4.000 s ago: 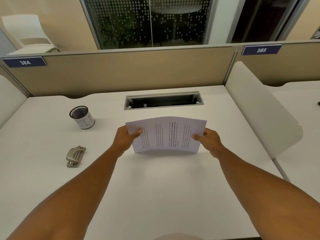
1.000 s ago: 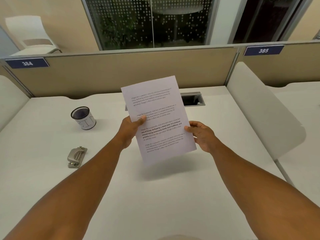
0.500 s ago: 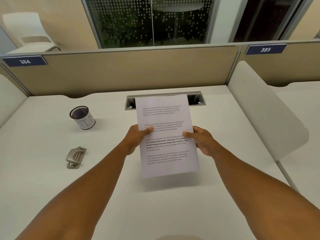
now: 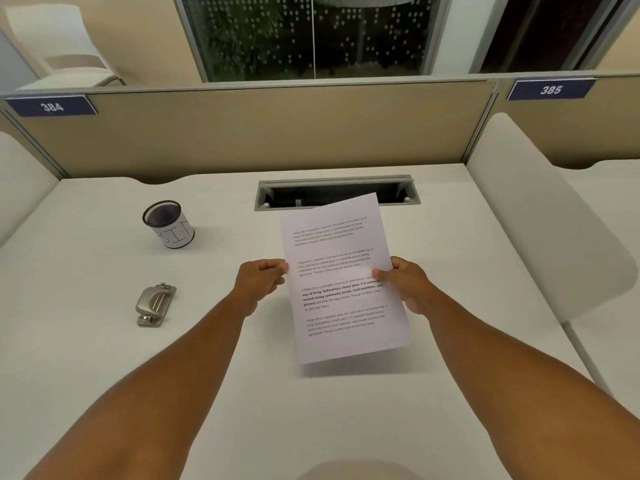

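Item: sheet of paper (image 4: 343, 271), white, four blocks of print, one partly bold.
Position: held clear of the desk (image 4: 104, 341), face toward me, tilted a little, its shadow on the top below.
My right hand (image 4: 405, 285): clamped on the sheet's right edge, thumb across the print, fingers curled behind.
My left hand (image 4: 261, 282): fingers curled together, pinching the very margin of the left edge.
Behind the sheet: cable slot (image 4: 277, 195), open, dark inside; the sheet's top corner overlaps it in view.
Left of my arms: metal hole punch (image 4: 156, 304), lying flat, well apart from the sheet.
Farther back left: mesh cup (image 4: 168, 223), upright, white band round it.
Rear: tan partition (image 4: 242, 133), plate 384 (image 4: 52, 106), plate 385 (image 4: 550, 90).
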{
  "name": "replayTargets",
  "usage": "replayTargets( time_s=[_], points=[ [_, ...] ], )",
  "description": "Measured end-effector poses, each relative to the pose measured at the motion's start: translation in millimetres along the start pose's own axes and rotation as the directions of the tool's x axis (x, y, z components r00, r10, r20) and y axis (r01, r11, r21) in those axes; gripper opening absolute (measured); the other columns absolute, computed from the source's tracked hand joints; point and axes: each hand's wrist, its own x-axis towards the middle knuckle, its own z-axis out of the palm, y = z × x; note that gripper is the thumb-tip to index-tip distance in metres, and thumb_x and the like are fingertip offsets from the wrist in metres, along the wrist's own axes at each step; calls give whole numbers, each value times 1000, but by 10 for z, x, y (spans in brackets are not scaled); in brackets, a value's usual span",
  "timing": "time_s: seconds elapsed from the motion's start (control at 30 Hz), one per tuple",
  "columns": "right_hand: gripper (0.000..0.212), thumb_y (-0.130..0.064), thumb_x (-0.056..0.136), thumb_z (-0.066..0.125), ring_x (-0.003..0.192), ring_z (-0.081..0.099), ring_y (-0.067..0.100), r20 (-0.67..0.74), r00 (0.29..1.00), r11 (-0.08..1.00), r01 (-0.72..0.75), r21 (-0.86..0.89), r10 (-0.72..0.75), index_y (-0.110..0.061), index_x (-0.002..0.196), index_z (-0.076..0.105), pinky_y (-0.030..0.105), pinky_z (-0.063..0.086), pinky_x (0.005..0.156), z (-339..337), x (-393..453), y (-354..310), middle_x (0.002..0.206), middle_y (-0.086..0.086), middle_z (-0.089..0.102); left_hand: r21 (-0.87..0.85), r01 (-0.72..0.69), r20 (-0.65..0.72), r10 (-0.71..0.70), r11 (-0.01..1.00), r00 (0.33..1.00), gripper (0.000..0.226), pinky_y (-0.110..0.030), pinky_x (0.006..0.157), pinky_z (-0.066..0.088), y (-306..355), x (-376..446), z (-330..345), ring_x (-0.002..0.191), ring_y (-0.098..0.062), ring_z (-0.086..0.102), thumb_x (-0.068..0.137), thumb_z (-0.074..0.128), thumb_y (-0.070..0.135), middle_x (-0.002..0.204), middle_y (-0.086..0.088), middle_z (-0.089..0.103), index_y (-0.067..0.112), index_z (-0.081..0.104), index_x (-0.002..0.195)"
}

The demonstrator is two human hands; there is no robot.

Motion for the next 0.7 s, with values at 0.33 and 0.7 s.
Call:
replayTargets(
  time_s=[0.33, 0.7],
  points=[
    [22, -4, 87, 66, 99, 69, 32, -78, 994, 997, -71, 42, 74, -12, 107, 68, 47, 56, 89, 151, 70, 140, 107, 8, 72, 42, 80, -209, -69, 996, 976, 7, -25, 74, 50, -206, 119, -372, 78, -11, 68, 84, 70, 18, 93, 6, 72, 19, 77, 85],
    [14, -8, 87, 66, 98, 69, 29, -98, 990, 995, -99, 20, 101, -19, 94, 68, 49, 54, 92, 347, 226, 232, 104, 3, 72, 240, 117, -420, -6, 964, 907, 16, -25, 61, 45, -373, 232, -904, 73, -18, 57, 79, 59, 19, 78, 9, 67, 19, 75, 79]
  ],
)
